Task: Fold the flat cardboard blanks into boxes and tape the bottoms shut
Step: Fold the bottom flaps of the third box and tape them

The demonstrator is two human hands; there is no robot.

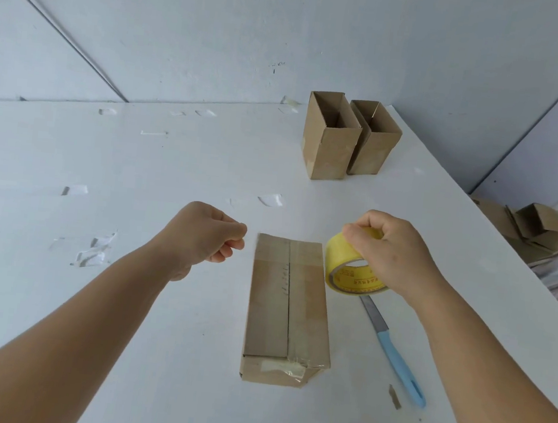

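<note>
Cardboard box (289,310), folded and lying lengthwise on the white counter (172,165), sits at the lower centre of the frame, its centre seam facing up and clear tape wrinkled over the near end. The right hand (392,250) is just right of the box's far end, its fingers (357,235) curled over the top of a yellow tape roll (351,265) and gripping it; the roll stands on edge close beside the box. The left hand (208,233) hovers just left of the box's far corner with thumb and fingers pinched together; whether they hold a strand of clear tape cannot be told.

A knife with a blue handle (393,352) lies on the counter right of the box, its blade running up under the tape roll. Two finished boxes (349,139) stand upright with open tops, side by side and touching, at the upper right of the counter. Scraps of clear tape (94,248) are stuck to the counter at left and centre. A small brown cardboard scrap (394,396) lies near the knife handle's end. More cardboard (531,224) is piled beyond the counter's right edge.
</note>
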